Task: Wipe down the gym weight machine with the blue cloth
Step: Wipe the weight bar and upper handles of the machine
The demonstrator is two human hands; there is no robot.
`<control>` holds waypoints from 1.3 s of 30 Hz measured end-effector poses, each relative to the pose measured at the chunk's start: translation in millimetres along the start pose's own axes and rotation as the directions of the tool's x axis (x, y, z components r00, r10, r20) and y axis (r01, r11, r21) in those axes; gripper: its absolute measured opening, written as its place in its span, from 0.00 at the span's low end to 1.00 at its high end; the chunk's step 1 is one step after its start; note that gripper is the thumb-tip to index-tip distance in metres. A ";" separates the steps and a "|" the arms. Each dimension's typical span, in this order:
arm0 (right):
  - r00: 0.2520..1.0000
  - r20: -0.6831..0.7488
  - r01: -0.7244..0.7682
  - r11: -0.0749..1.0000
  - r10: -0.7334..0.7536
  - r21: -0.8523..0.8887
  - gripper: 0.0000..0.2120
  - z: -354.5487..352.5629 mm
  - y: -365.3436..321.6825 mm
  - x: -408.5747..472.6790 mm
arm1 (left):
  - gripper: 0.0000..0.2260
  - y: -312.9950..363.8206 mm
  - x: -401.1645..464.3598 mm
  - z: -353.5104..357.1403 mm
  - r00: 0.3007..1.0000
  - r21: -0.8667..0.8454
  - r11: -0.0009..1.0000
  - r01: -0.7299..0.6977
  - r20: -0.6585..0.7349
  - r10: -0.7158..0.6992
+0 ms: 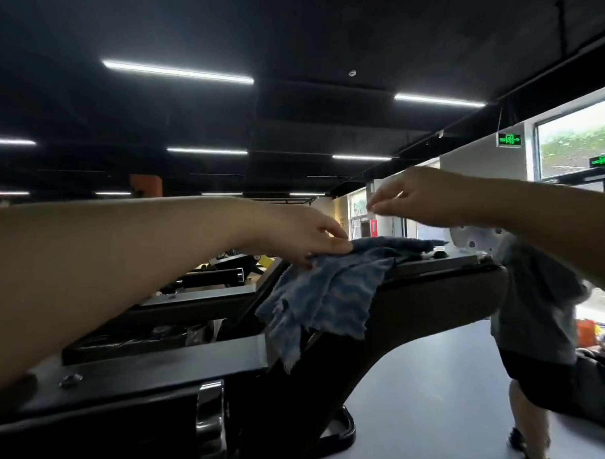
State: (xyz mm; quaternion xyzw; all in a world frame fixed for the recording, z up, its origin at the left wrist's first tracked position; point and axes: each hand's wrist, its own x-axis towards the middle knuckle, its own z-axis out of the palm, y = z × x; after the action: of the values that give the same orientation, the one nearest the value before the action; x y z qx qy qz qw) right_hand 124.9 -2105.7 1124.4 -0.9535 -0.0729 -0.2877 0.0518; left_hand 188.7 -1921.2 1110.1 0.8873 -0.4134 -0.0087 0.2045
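- blue cloth (pixel 325 290): mottled, frayed and crumpled, draped over the machine's top edge, one corner hanging down.
- gym weight machine (pixel 430 303): black frame, dark padded arm sloping down to the floor.

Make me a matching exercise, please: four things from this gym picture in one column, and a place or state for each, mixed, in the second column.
Column 1
1. blue cloth
2. left hand
3. right hand
4. exit sign

Column 2
A. glows green near the ceiling
B. hovers above the cloth, holds nothing
C. draped over the weight machine
D. fingers on the cloth's upper edge

Pairs: 1-C, 2-D, 3-B, 4-A
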 end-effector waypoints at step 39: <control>0.957 0.258 -0.141 0.990 0.134 0.009 0.13 9.0 96.7 -46.3 | 0.19 76.3 92.5 39.0 0.982 0.282 0.959 -0.020 0.186 -0.034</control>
State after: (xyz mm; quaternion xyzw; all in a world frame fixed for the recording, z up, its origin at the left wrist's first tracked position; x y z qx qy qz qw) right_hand 107.9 -2204.6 1085.7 -0.9847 -0.0164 -0.1562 0.0749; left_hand 186.7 -2047.1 1116.8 0.9040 -0.4246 -0.0344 0.0356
